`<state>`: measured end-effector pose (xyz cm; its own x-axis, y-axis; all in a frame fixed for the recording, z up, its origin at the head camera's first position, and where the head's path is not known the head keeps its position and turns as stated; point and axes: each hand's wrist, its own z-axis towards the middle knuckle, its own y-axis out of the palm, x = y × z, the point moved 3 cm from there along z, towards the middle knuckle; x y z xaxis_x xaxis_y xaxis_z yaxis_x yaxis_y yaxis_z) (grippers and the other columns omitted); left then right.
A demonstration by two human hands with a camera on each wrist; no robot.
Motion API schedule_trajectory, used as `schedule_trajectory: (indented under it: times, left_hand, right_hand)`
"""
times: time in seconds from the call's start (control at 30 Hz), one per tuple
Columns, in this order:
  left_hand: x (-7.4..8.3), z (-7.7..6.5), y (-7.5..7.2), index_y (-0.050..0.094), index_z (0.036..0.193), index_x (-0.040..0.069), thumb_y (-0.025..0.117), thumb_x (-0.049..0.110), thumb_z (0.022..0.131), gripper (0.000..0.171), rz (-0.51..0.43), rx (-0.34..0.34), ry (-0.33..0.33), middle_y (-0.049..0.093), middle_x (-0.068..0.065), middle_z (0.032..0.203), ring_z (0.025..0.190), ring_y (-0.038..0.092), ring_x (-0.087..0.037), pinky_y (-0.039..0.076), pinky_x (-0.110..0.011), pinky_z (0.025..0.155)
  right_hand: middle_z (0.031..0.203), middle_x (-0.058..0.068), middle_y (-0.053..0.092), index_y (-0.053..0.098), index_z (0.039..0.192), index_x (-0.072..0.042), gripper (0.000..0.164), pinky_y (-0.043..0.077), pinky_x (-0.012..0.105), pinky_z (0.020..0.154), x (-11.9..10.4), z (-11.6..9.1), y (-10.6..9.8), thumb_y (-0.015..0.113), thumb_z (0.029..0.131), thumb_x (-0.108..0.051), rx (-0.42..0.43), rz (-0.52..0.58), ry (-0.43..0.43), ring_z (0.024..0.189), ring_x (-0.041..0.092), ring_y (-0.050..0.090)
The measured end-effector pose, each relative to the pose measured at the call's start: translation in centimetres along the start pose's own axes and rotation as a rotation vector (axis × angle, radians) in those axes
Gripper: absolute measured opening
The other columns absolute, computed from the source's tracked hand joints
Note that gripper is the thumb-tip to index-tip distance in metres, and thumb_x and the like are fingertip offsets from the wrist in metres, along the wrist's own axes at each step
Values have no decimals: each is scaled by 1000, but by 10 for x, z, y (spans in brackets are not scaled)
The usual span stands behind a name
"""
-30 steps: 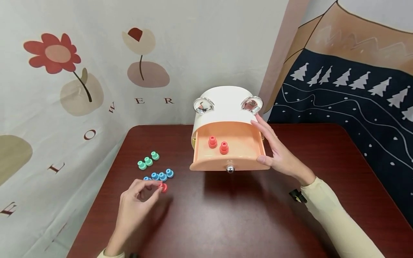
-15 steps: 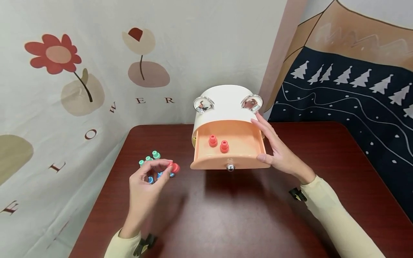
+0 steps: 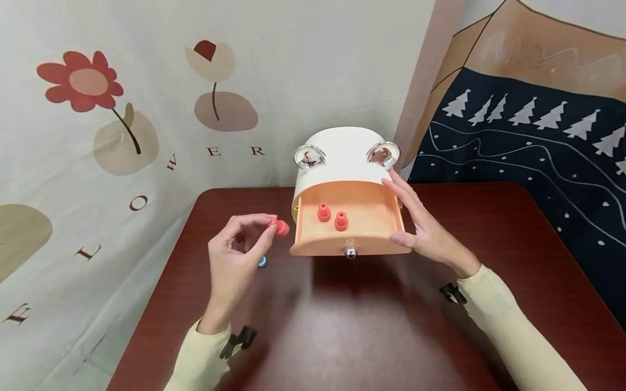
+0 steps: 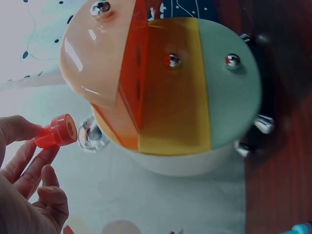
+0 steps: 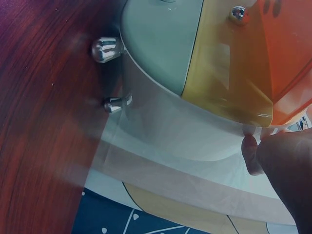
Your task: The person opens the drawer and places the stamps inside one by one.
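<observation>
My left hand [image 3: 226,267] pinches a small red stepped plastic peg [image 3: 281,227] between thumb and fingertips, just left of the pulled-out peach drawer [image 3: 313,249]. A hollow end of this peg shows in the left wrist view. Two similar red pegs [image 3: 340,221] stand upright inside the drawer. The drawer belongs to a white rounded toy cabinet [image 3: 344,146]. On its right side rests my right hand [image 3: 430,233], fingers extended along the body and thumb at the drawer front's corner. Part of a blue peg [image 3: 262,262] shows behind the left hand.
Below the peach drawer, a yellow drawer front [image 4: 175,107] and a green one [image 4: 231,97] are closed. Silver feet [image 4: 264,123] carry the cabinet on the dark red-brown table [image 3: 391,326]. A round silver knob [image 3: 350,252] sticks out in front. Printed cloths [image 3: 274,65] hang behind.
My left hand has lifted the red peg from beside the blue pegs and carried it up and right to the drawer, now covering the green and most blue pegs. The right hand stays put.
</observation>
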<state>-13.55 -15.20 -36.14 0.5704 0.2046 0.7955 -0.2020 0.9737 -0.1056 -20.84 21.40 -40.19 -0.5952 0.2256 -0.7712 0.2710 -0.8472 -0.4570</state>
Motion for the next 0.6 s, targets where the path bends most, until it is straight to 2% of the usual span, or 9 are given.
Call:
schedule_trajectory:
  times: [0.23,0.43,0.6]
  left_hand:
    - [8,20,23,84,108,9,87,3,93,17,-17,-53,35,76,-6,103,75,49,-23,33,-22,57]
    - [13,36,43,85,108,14,88,9,94,15,32,-106,73,62,-2,83,70,44,-25,28,-27,55]
    - [13,47,56,85,107,15,88,12,94,13,39,-148,86,56,-5,76,64,43,-23,28,-27,54]
  right_hand:
    - [182,-2,6,31,173,-23,94,16,83,118,-1,0,-1,77,92,-32,3,-6,5,164,23,6]
    - [182,-1,6,31,173,-23,94,16,83,118,-1,-2,-1,78,93,-36,2,-5,2,164,23,6]
    - [182,-3,5,31,173,-25,94,14,83,118,0,-1,0,78,93,-38,0,5,10,164,23,6]
